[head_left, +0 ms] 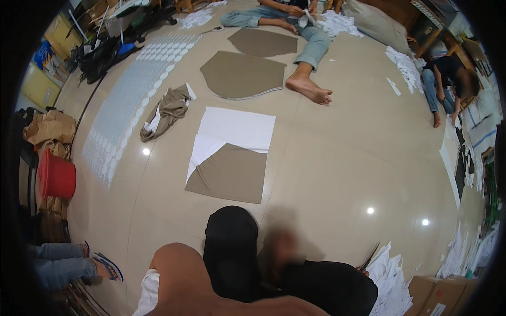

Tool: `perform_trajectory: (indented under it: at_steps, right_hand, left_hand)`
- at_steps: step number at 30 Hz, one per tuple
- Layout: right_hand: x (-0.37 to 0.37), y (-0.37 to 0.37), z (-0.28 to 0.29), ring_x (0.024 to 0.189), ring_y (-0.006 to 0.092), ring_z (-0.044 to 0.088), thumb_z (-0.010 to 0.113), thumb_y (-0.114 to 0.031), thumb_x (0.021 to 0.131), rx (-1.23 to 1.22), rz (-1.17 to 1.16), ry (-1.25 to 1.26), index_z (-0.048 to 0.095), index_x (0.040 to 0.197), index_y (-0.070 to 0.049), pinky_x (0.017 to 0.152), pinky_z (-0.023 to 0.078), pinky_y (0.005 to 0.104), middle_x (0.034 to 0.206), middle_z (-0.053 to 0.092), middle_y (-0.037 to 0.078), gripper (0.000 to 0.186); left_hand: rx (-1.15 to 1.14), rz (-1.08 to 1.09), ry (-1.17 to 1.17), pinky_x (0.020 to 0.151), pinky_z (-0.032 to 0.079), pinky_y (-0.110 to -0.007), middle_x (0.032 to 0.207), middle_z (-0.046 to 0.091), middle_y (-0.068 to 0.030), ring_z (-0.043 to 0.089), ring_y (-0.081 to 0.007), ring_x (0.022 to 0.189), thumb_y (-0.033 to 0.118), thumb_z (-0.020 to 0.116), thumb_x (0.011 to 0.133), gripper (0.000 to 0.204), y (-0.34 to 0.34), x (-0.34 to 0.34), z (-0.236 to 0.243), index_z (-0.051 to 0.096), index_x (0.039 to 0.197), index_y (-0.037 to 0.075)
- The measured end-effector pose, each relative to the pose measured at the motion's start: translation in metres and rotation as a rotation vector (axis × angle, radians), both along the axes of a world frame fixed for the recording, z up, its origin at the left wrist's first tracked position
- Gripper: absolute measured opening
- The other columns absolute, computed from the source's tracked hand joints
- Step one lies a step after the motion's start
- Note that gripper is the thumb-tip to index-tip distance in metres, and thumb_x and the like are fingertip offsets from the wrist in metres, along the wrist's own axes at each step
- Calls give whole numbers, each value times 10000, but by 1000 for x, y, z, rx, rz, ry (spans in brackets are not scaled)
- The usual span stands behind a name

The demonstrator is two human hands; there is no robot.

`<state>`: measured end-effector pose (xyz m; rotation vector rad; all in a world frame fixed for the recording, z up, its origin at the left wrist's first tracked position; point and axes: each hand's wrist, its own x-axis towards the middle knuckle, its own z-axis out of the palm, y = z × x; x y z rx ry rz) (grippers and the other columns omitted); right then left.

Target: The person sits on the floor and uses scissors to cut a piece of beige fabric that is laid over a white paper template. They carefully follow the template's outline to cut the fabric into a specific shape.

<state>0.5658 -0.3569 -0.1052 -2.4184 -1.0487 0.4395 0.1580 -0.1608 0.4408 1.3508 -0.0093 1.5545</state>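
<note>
Neither of my hands can be made out. Bare skin of my arm crosses the lower edge, beside my black-clad knees. A rounded bare limb rises left of them, with white cloth against it. Past my right knee, dark scissors poke out near white scraps; their handle end is mostly hidden. On the floor before me, a brown fabric piece partly covers a white fabric piece. A blurred patch between my knees hides detail.
Two stacks of brown cut fabric lie ahead near a seated person. Crumpled brown cloth and a sheet with rows of pale ovals lie left. A red bucket stands far left; another person bends at right.
</note>
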Motion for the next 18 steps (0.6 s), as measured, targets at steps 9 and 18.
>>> perform_trajectory:
  at_steps: [9,18]
  right_hand:
    - [-223,82,65,1323,501,565,427,-441,1118,-289,692,-129,597,1329,16,1158,404,619,1376,636,281,531]
    - [-242,102,106,1558,504,413,312,-475,1181,-607,662,-3,489,1590,32,1296,279,623,1654,483,296,675]
  left_hand:
    - [-258,468,173,1095,498,-361,1293,704,-118,658,-192,1204,82,640,1089,305,81,-53,-76,631,1379,-13]
    - [-730,1638,1408,1089,536,-539,1435,556,-285,616,-484,1317,82,777,960,578,275,-346,-439,534,1483,29]
